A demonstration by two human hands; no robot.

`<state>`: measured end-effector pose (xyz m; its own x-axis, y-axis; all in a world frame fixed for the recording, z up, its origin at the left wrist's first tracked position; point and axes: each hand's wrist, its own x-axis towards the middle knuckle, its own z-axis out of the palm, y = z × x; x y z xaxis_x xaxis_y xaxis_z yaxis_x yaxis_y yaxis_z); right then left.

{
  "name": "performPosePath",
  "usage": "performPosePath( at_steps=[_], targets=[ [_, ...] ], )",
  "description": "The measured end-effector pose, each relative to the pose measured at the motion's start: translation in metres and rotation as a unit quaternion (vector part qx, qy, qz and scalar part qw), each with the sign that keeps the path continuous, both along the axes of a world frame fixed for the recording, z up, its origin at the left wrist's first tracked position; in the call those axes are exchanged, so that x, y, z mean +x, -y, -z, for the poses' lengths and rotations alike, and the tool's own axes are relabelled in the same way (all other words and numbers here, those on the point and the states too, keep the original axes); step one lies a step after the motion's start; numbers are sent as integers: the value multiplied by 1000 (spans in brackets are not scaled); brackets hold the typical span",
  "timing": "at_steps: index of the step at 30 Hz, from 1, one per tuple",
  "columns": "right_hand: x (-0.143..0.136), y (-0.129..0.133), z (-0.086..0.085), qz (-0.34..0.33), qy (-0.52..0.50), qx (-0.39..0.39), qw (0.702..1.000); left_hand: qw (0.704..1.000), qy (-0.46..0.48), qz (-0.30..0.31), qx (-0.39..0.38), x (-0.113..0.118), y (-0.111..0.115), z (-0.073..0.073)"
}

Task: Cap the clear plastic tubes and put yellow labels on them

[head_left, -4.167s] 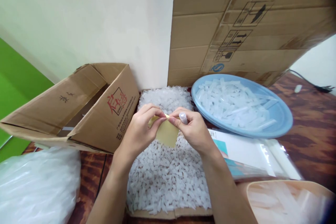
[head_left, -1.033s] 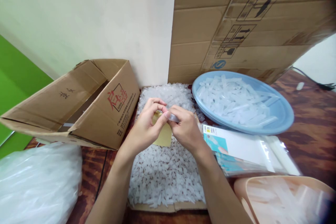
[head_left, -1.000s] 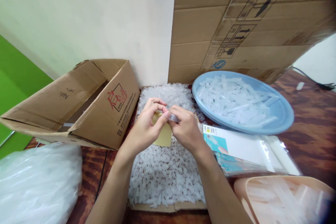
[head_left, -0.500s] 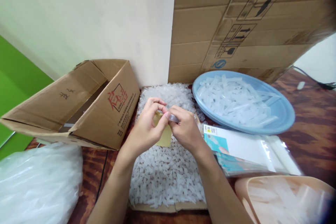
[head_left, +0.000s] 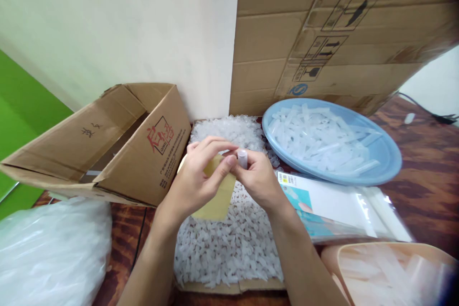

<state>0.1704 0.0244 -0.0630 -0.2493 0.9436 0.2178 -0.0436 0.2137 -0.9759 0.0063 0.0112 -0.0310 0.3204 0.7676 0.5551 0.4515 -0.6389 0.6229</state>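
Both hands meet over a cardboard tray covered with small translucent white pieces. My left hand is closed on a thin yellow sheet, which hangs beneath its palm and fingers. My right hand is closed round a small whitish roll, its end showing above the fingers. Thumb and fingertips of the two hands touch or nearly touch, so the exact grip there is hidden. Clear round pieces lie heaped at the tray's far end.
An open carton stands left, a plastic bag in front of it. At right are a blue basin of translucent strips, flat packets and a peach bin. A large carton rises behind.
More of the yellow sheet shows below and left of my left hand. The whitish roll has turned from lying sideways to more upright in my right hand.
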Motion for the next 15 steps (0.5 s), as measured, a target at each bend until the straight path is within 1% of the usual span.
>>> performPosePath(
  at_steps=[2, 4, 5, 7, 9, 11, 13, 15],
  targets=[
    [0, 1, -1, -43, -49, -46, 997, 1000, -25, -12, -14, -5, 0, -2],
    [-1, 0, 0, -67, -72, -70, 993, 997, -20, -14, -76, -10, -1, -2],
    [-2, -1, 1, -62, -67, -73, 993, 993, -15, -10, -118, -13, -3, -2],
    [-3, -3, 4, -19, -27, -60, 998, 982, -18, -3, -186, -17, -7, 3],
    [-4, -5, 8, 49, 12, -38, 998, 974, -57, -9, -218, -20, -11, 12],
    [-3, -7, 12, 88, 11, -25, 996, 963, -128, -27, -233, -24, -14, 26],
    [-2, -7, 13, 83, -32, -17, 996, 947, -199, -37, -248, -26, -18, 39],
    [-1, -5, 11, 55, -75, -1, 996, 946, -221, -56, -232, -25, -20, 47]
  ],
)
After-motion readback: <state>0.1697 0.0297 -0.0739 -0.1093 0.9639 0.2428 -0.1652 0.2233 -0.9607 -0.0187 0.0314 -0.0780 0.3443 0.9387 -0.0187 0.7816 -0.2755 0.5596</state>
